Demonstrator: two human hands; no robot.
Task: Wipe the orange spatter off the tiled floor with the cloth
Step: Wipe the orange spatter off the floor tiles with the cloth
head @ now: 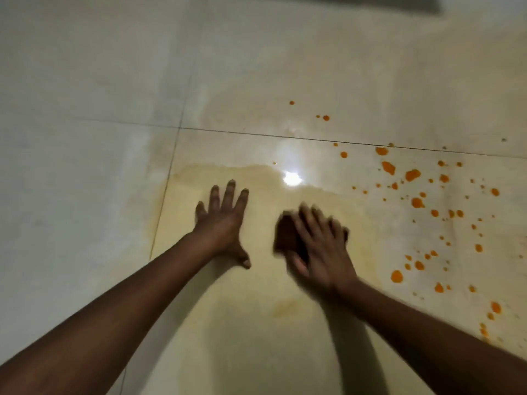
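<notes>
Orange spatter [416,202] dots the pale tiled floor [85,172] on the right side, in many drops of different sizes. A yellowish smeared film [256,280] covers the tile in front of me. My right hand [322,246] lies flat and blurred on a dark brown cloth [286,233], pressing it to the floor left of the drops. Only the cloth's left part shows from under the hand. My left hand [225,220] rests flat on the tile with fingers spread, holding nothing, a short way left of the cloth.
Dark grout lines [256,134] cross the floor above and left of my hands. A bright lamp glare [291,178] reflects on the wet tile. A dark edge [370,1] sits at the top of the view.
</notes>
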